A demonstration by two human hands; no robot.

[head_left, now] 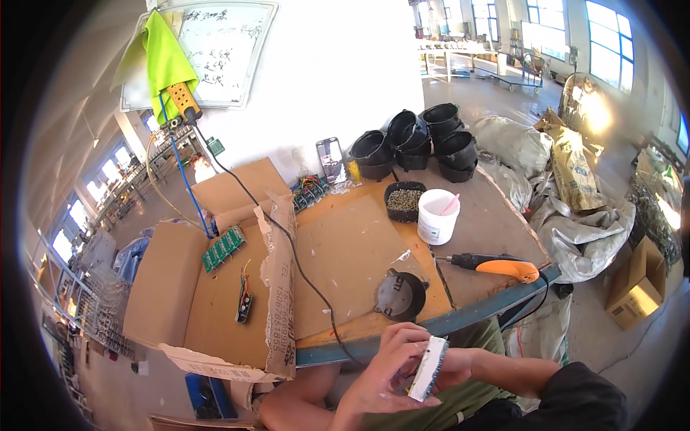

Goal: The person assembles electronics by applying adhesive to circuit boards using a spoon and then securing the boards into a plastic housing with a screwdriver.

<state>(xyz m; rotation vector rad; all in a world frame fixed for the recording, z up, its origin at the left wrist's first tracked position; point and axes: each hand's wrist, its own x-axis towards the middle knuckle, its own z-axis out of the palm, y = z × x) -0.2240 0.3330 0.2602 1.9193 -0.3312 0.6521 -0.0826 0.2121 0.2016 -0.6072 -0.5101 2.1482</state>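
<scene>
Both hands, left hand [384, 366] and right hand [460, 363], were clamped on a white rectangular circuit strip [429, 368] below the black round plastic housing [399, 293]; judged light, stiff, fragile, best held by edges.

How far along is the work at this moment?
Early, it seems. Done: nothing finished is clearly in view. In hand: both the left hand and right hand hold a white strip board. Left: one black housing waits on the table, more housings are stacked behind, and the screwdriver lies unused.
</scene>
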